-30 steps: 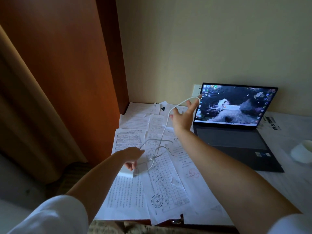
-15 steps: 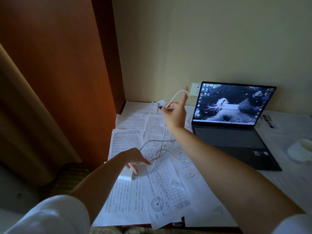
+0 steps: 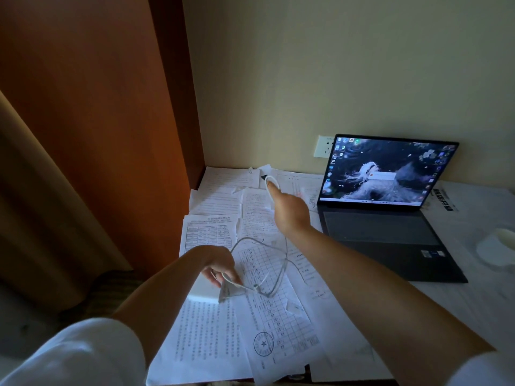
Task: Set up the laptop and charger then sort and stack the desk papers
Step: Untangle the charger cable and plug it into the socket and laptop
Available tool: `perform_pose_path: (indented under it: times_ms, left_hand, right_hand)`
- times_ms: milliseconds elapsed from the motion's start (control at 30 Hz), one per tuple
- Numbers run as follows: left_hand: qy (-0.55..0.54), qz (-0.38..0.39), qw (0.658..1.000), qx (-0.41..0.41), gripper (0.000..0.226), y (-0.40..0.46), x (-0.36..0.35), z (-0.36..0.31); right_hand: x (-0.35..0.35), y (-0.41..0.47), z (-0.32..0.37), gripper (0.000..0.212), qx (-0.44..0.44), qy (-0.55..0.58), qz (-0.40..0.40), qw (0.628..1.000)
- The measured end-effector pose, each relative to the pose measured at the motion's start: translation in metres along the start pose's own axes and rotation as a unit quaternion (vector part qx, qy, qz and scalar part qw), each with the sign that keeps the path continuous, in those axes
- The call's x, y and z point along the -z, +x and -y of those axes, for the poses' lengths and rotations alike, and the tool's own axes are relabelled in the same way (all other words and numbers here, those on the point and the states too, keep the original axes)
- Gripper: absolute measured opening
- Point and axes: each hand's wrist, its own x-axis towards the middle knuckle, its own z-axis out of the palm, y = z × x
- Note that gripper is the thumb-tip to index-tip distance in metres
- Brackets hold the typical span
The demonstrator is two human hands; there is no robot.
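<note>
An open dark laptop (image 3: 390,227) with a lit screen stands on the desk at the right, against the wall. Printed papers (image 3: 211,330) cover the desk's left half. My left hand (image 3: 220,263) rests on a white charger brick (image 3: 202,291) lying on the papers. A white cable (image 3: 281,263) loops from the brick up to my right hand (image 3: 289,210), which pinches the cable's far end above the papers, left of the laptop. The cable's plug tip is hidden by my fingers.
A white wall socket (image 3: 322,146) sits just left of the laptop screen. A white cup (image 3: 504,240) stands at the desk's right edge. An orange-brown wooden panel (image 3: 111,121) borders the desk on the left, with a curtain (image 3: 33,204) beyond it.
My right hand has drawn the cable end leftward and down, away from the laptop's left edge. My left hand stays on the charger brick. The view has shifted slightly.
</note>
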Motion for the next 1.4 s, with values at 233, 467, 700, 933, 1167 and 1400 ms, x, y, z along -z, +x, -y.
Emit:
perform_pose_path:
  times_ms: [233,467,700,933,1167,1400]
  left_hand:
    - [-0.147,-0.028,0.987,-0.051,0.022,0.000,0.005,0.005]
    - [-0.661,-0.123,0.740,0.005,0.007,0.007,0.016,0.005]
    - [-0.576,-0.225,0.778,-0.111,0.057,0.016,0.018,0.013]
    - [-0.102,-0.379,0.911,-0.128,0.034,0.031,-0.009,0.018]
    - [0.054,-0.232,0.965,-0.108,0.041,0.050,-0.032,0.019]
    - [-0.091,-0.177,0.964,-0.175,0.018,0.037,-0.027,-0.003]
  right_hand:
    - [0.000,0.005,0.009,0.052,0.044,0.108,-0.192,0.974]
    - [-0.018,-0.006,-0.002,0.019,-0.014,0.142,0.155,0.978]
    - [-0.015,0.001,-0.016,0.046,-0.130,0.077,0.098,0.984]
    - [-0.040,-0.011,-0.021,0.040,-0.147,0.090,0.191,0.966]
    - [-0.050,-0.017,-0.021,0.047,-0.155,0.106,0.177,0.966]
    - [-0.047,-0.011,-0.034,0.039,-0.202,0.238,0.062,0.948]
